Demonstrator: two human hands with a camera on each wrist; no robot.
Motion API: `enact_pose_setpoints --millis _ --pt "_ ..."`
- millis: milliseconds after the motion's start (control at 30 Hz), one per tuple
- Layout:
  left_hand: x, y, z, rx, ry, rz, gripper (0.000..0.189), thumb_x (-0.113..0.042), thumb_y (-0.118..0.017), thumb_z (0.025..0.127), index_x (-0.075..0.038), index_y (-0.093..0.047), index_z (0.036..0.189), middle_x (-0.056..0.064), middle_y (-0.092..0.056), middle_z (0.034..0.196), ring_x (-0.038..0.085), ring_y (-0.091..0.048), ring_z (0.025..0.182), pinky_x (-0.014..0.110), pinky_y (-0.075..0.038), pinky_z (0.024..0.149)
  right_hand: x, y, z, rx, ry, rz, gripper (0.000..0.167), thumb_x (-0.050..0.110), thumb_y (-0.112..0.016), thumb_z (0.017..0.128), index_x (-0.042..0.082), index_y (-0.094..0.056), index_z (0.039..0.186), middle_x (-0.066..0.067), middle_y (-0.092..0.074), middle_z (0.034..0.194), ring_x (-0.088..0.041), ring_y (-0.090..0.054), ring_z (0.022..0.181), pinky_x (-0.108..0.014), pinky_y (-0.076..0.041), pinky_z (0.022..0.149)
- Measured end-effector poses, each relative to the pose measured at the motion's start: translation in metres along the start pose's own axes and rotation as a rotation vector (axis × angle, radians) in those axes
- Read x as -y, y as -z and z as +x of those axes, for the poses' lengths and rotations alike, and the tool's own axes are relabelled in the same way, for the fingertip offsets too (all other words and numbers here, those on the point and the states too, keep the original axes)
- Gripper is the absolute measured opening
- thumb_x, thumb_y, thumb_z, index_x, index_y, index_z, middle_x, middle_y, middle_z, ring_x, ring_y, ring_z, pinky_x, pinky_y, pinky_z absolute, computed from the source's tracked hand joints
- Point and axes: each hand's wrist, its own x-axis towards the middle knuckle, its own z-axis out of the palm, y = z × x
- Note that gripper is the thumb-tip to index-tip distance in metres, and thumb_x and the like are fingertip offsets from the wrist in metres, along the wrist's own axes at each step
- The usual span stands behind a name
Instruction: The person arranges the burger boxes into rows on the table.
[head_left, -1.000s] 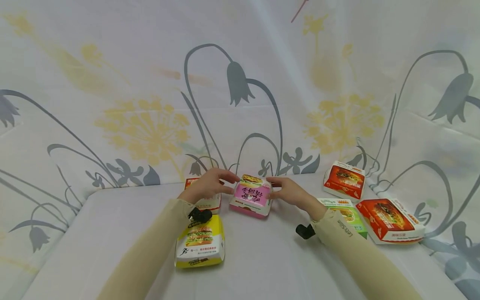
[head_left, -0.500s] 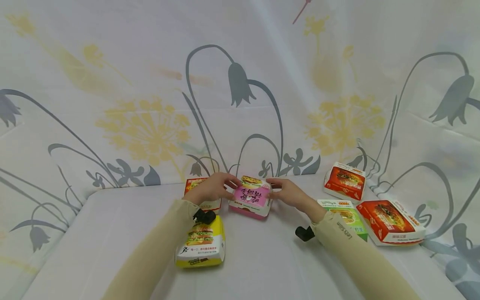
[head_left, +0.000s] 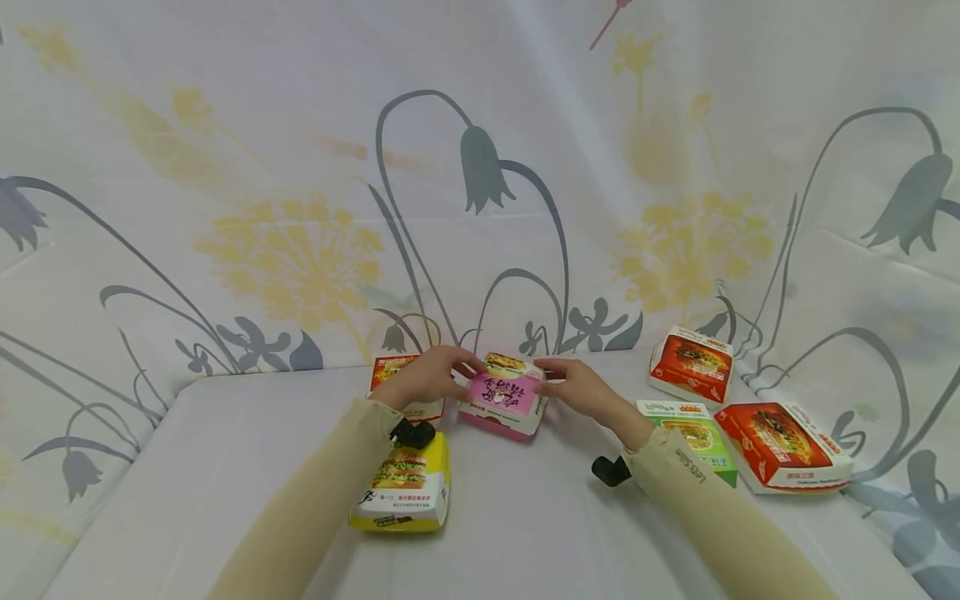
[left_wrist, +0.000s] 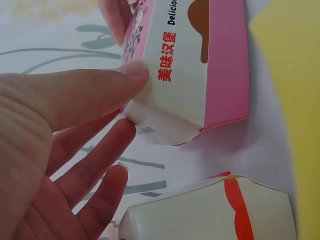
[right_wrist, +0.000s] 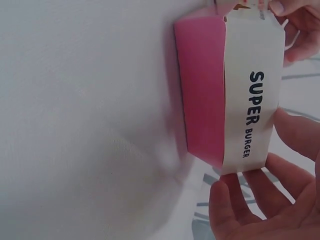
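While the left hand (head_left: pixel 429 375) pinched the pink burger box (head_left: pixel 504 400) at nine o'clock, the right hand (head_left: pixel 588 390) clasped its three-o'clock side, equally near!

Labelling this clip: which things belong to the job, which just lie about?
Job, judging by touch: pink burger box, left hand, right hand.
Apparently lying about: yellow box, green box, right front red box, right rear red box, left red box.

I see a pink-and-white burger box (head_left: pixel 504 397). Left of it is a yellow-and-white box (head_left: pixel 405 498), right of it a green-and-white box (head_left: pixel 696 437) and two red-and-white boxes (head_left: pixel 783 448). Behind it, white cloth (head_left: pixel 585 208) carries grey bellflowers (head_left: pixel 482 167) and yellow blossoms (head_left: pixel 309 260).
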Motion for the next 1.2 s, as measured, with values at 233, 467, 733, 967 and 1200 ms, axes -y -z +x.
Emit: enact_pose_setpoints --millis 233,467,733,967,1200 --pt "-0.004 -0.001 0.002 -0.023 0.032 0.019 0.034 -0.008 -0.075 0.088 -0.018 -0.071 0.121 -0.001 -0.065 0.12 0.022 -0.059 0.114 0.038 -0.051 0.095 0.001 0.001 -0.004 -0.022 0.013 -0.015 0.052 0.019 -0.068 0.094 0.004 -0.053 0.142 -0.018 -0.056 0.139 -0.037 -0.05 0.13 -0.054 -0.039 0.106" --pt "-0.007 0.0 0.002 -0.049 0.052 0.028 0.031 -0.007 -0.074 0.089 -0.015 -0.07 0.119 -0.001 -0.066 0.115 0.023 -0.061 0.11 0.035 -0.053 0.09 0.001 0.002 -0.007 -0.029 -0.011 -0.026 0.049 0.017 -0.065 0.095 0.004 -0.054 0.141 -0.018 -0.055 0.14 -0.037 -0.051 0.128 -0.052 -0.042 0.104" --pt "-0.005 -0.001 0.005 -0.113 0.061 0.068 0.024 -0.008 -0.075 0.089 -0.014 -0.072 0.111 -0.002 -0.067 0.105 0.016 -0.062 0.093 0.03 -0.053 0.082 0.001 0.002 -0.013 -0.041 -0.01 -0.029 0.048 0.018 -0.065 0.096 0.003 -0.056 0.14 -0.018 -0.057 0.137 -0.035 -0.055 0.124 -0.05 -0.045 0.101" --pt "-0.009 -0.001 0.004 -0.116 0.092 0.104 0.025 -0.012 -0.076 0.089 -0.014 -0.072 0.113 -0.001 -0.067 0.105 0.017 -0.061 0.092 0.031 -0.052 0.082 0.005 0.0 -0.019 -0.034 -0.022 -0.03 0.047 0.021 -0.064 0.097 0.005 -0.056 0.14 -0.016 -0.059 0.135 -0.034 -0.055 0.122 -0.05 -0.045 0.101" --pt "-0.019 -0.002 0.005 -0.059 0.119 0.169 0.038 -0.026 -0.079 0.087 -0.017 -0.07 0.123 -0.002 -0.066 0.116 0.017 -0.059 0.098 0.034 -0.05 0.09 0.005 0.001 -0.026 -0.061 0.01 -0.079 0.043 0.02 -0.063 0.098 0.004 -0.059 0.137 -0.016 -0.061 0.132 -0.032 -0.058 0.115 -0.047 -0.049 0.096"
